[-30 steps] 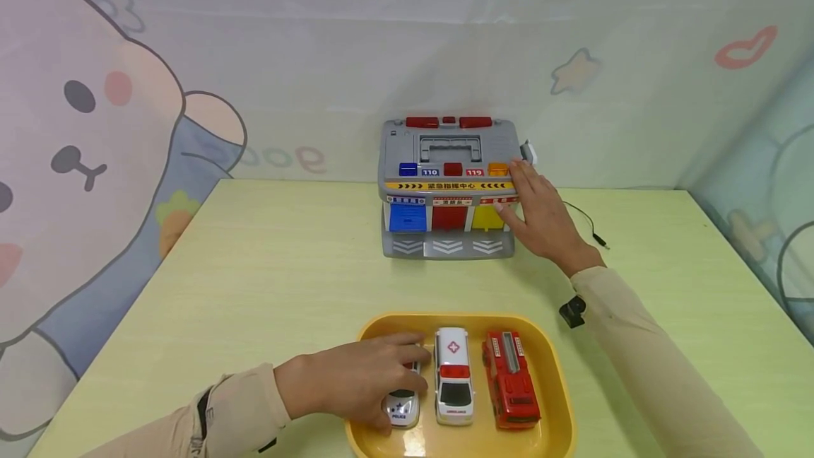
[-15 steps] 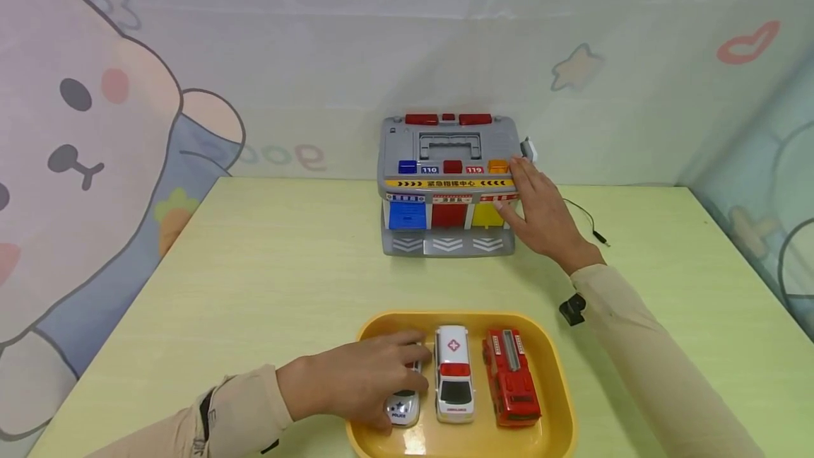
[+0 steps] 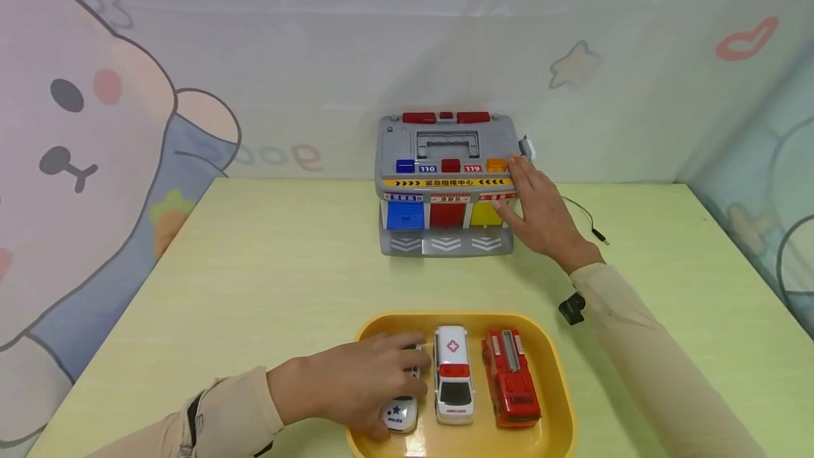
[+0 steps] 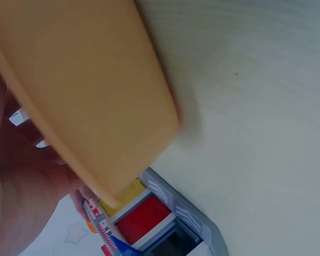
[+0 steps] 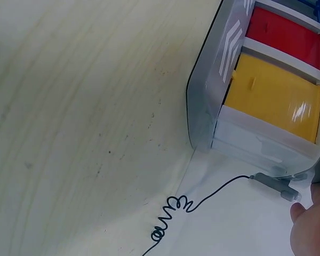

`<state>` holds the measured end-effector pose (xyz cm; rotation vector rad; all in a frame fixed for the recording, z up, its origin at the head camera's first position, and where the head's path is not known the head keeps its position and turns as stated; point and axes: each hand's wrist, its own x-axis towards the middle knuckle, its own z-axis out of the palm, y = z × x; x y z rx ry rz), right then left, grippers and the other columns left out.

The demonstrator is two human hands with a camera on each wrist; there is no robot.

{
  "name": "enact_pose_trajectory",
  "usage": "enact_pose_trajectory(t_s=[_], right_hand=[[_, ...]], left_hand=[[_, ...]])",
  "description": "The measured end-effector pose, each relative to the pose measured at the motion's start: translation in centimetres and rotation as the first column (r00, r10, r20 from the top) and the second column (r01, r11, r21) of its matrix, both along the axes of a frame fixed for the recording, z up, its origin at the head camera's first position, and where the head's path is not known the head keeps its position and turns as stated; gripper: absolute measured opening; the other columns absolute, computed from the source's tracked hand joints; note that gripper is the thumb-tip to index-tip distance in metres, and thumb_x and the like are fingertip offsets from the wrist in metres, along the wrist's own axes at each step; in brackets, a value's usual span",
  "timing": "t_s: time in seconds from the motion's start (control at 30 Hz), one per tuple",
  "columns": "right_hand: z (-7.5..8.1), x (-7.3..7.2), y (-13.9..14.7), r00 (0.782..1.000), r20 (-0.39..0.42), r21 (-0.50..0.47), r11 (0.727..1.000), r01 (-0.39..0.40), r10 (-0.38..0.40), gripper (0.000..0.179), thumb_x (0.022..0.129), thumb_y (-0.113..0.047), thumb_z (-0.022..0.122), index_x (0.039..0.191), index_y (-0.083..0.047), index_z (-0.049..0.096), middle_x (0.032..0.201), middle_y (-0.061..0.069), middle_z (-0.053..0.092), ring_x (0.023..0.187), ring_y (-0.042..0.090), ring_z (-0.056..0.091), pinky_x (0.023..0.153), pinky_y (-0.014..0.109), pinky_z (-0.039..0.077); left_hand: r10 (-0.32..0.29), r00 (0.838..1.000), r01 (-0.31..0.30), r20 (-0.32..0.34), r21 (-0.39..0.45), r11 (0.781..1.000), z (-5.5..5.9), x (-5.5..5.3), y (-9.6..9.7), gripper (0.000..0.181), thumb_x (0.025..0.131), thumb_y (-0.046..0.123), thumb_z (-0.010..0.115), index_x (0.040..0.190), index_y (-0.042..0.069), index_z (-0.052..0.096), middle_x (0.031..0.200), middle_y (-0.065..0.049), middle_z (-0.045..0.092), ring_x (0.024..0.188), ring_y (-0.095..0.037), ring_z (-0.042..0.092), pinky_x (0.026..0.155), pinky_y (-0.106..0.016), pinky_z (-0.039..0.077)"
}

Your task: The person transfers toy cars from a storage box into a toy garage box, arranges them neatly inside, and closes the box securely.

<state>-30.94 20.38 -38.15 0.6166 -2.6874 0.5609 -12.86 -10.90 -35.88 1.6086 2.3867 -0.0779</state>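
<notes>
White toy police car [image 3: 400, 415] sits in the yellow tray [image 3: 445, 314], close to its left edge. Left hand [image 3: 356, 382] comes in over that edge and grips the car from above, fingers curved over its far part, thumb at its front left; "POLICE" lettering and stars show below the fingers. Ambulance [image 3: 453, 377], white with red light bar and cross, is just right of it, mid-tray. Red fire engine [image 3: 511, 379] lies slightly slanted toward the tray's right edge. Tray is at the near edge of the table [image 3: 286, 246]; its own near edge is cut off.

Grey toy station [image 3: 447, 182] stands upright by the table's far edge, well apart from the tray. Right hand [image 3: 540, 214] rests on the station's right front corner, fingers extended, fingertips beside the orange light [image 3: 497, 165]. Red door [image 3: 447, 215] and yellow door [image 3: 486, 215] are down; blue door [image 3: 405, 215] looks swung up in the left wrist view. Black plug [image 3: 600, 237] on a thin cord lies right of the station. Backdrop [image 3: 356, 41] behind, big cartoon bear [image 3: 83, 140] at left.
</notes>
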Motion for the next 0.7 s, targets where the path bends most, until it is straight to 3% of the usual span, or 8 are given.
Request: enact_pose_trajectory(t_s=[0.37,0.7], right_hand=[[0.0,-0.1,0.1,1.0,-0.002,0.005,1.0,0.0,0.0,0.078,0.1,-0.035,0.056,0.159,-0.003,0.017,0.166,0.017,0.022,0.152,0.037,0.022,0.125,0.054,0.018],[0.1,-0.1,0.2,1.0,-0.003,0.003,1.0,-0.007,0.007,0.078,0.101,-0.035,0.055,0.16,-0.004,0.015,0.166,0.017,0.02,0.152,0.038,0.022,0.125,0.055,0.017]], left_hand=[[-0.023,0.998,0.025,-0.064,0.023,0.999,1.9,0.4,0.1,0.049,0.081,0.044,0.081,0.125,0.028,0.068,0.142,0.002,0.056,0.137,-0.027,0.045,0.109,-0.043,0.047],[0.059,0.994,-0.055,-0.088,0.047,0.997,4.0,-0.4,-0.3,0.051,0.083,0.041,0.077,0.13,0.026,0.067,0.146,-0.001,0.054,0.142,-0.029,0.038,0.112,-0.049,0.044]])
